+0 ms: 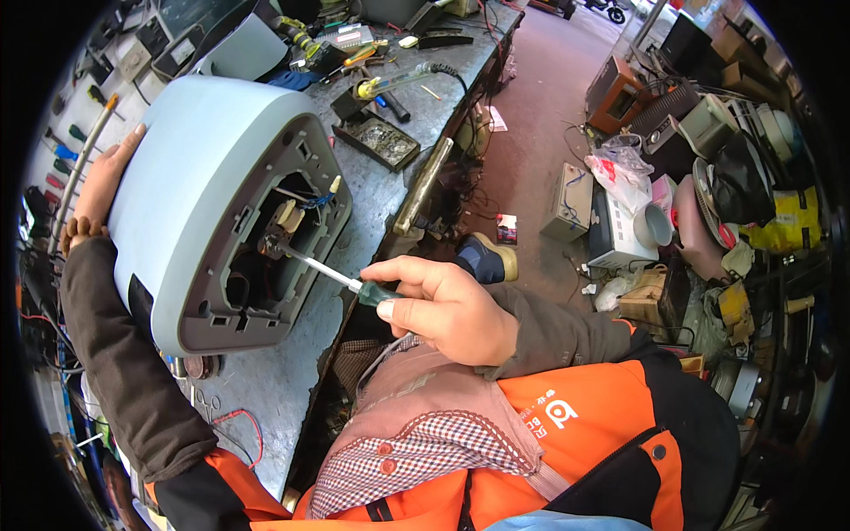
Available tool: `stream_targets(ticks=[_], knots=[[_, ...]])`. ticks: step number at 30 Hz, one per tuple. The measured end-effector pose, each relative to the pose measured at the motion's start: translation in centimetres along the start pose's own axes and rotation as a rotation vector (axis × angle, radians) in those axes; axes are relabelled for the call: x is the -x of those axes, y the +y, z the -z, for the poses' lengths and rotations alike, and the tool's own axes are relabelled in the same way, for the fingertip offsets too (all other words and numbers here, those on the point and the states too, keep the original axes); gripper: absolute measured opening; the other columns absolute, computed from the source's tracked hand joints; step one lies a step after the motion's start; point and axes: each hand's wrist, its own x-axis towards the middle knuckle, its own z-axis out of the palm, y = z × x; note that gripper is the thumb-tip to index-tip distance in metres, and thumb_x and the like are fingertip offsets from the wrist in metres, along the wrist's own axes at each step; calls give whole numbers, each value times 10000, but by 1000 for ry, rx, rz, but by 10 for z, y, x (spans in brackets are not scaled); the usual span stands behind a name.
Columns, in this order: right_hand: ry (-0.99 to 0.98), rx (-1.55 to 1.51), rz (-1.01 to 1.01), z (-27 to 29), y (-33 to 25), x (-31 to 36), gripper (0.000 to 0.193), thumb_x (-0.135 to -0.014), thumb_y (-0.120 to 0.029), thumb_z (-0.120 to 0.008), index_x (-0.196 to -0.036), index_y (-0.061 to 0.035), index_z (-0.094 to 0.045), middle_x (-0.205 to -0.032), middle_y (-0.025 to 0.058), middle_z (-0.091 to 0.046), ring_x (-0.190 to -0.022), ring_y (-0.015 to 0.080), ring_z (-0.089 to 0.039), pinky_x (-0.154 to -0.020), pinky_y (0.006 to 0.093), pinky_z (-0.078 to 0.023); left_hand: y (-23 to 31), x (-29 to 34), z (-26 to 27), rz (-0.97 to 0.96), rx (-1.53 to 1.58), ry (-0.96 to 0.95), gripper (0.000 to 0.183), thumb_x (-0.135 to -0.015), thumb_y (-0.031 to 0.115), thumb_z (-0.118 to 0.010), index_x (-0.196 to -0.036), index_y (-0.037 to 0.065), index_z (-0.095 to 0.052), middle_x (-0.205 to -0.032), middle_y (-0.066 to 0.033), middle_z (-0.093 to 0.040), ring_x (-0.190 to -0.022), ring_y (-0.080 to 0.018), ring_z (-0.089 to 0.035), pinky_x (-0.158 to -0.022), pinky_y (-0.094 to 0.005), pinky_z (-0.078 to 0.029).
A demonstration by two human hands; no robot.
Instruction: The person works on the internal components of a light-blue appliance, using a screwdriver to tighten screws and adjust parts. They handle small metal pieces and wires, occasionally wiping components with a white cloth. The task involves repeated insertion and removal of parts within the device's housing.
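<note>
A large pale blue-grey plastic housing (pixel 199 150) sits tilted on the bench, its dark grey open face turned to the right. Inside the opening, a cream-coloured part (pixel 288 215) and a few thin wires show. My right hand (pixel 443 305) is closed round the dark green handle of a screwdriver (pixel 329 269), whose metal shaft reaches into the opening. Its tip meets a dark metal part beside the cream one; the exact contact is too small to tell. Along the far left side of the housing lies my left hand (pixel 108 177), fingers stretched flat against the shell.
On the metal workbench (pixel 376 190) lie a small dark tray (pixel 379 140), a soldering iron (pixel 390 84) and several tools at the back. A red wire (pixel 257 434) curls near the front. Boxes, bags and old appliances (pixel 620 221) pile up on the floor at right.
</note>
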Motion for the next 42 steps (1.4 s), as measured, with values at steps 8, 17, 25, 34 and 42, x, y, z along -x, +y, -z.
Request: stream_targets(ticks=[8,17,25,34,42], knots=[[256,1259,777,-11,4,7,507,-883,-67,-732,-1387,-16,-706,-1089,127,-713,-817,285,-694,-671,361,-561,-19,-7,-3,16,9,64,987,-964,821,-642,-1390,-66,-719,-1129,-296,-775,-1012,-363,-794,-911,-410,-621],[267,1142,673,-18,6,6,404,-911,-55,-742,-1314,-43,-763,-915,110,-668,-723,308,-695,-646,416,-567,-17,-8,-7,-17,-73,101,984,-978,820,-623,-1324,-95,-732,-1014,-288,-772,-903,-343,-797,-820,-403,-632],[119,535,330,-11,5,-6,363,-1035,-72,-693,-1389,10,-700,-938,81,-751,-831,138,-689,-765,353,-557,-36,-22,0,-28,-50,78,980,-977,828,-618,-1315,-84,-744,-1038,-267,-779,-924,-323,-789,-847,-397,-617],[21,355,239,15,29,11,573,-999,34,-674,-1560,-5,-561,-1253,40,-674,-1137,104,-640,-1006,280,-514,0,-7,5,-212,-215,-41,908,-970,809,-627,-1321,-14,-785,-1186,-223,-792,-1076,-323,-747,-1025,-404,-538],[60,369,187,24,49,5,575,-1000,37,-680,-1563,13,-567,-1242,83,-737,-1119,120,-685,-991,291,-552,-86,-20,51,-560,362,-351,751,-924,718,-682,-1308,79,-770,-1260,-170,-742,-1113,-303,-657,-1018,-453,-470]])
